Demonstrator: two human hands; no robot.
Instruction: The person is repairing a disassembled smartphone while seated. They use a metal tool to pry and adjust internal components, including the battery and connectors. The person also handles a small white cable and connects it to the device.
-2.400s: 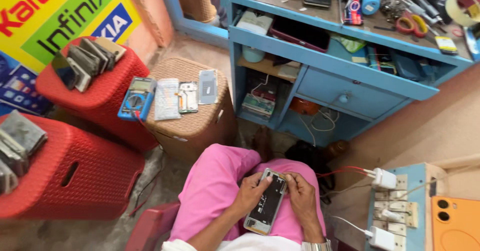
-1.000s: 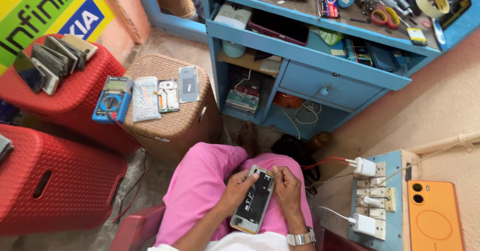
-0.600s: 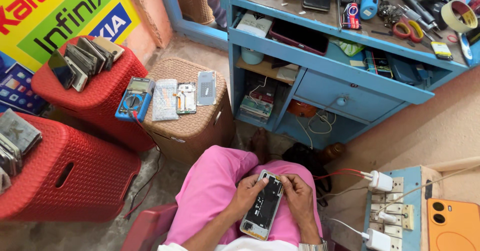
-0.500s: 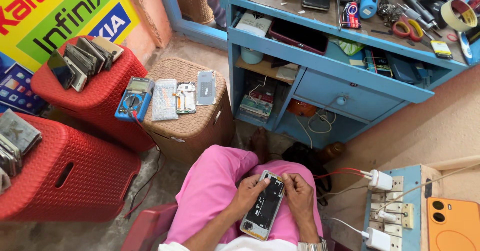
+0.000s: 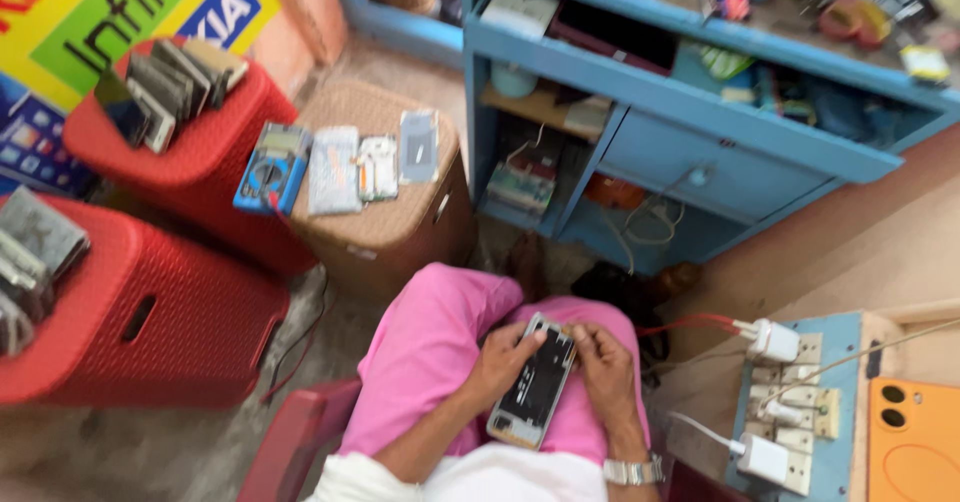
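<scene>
- While the view has slid since half a second ago — the blue shelf unit (image 5: 700, 112) now runs off the top edge, and the whole picture is more blurred — the opened phone (image 5: 533, 382) stays on the pink-trousered lap, low and centre in the frame.
- The left hand (image 5: 503, 360) cups the phone's left edge, fingers closed round it.
- The right hand (image 5: 603, 364) grips the right edge, thumb at the upper corner.
- The phone's insides are too blurred to make out.
- The orange phone (image 5: 912, 440) at lower right is cut off by the frame edge.
- On the wicker stool (image 5: 400, 222), upper left of centre, lie a blue multimeter (image 5: 272, 167) and phone parts.
</scene>
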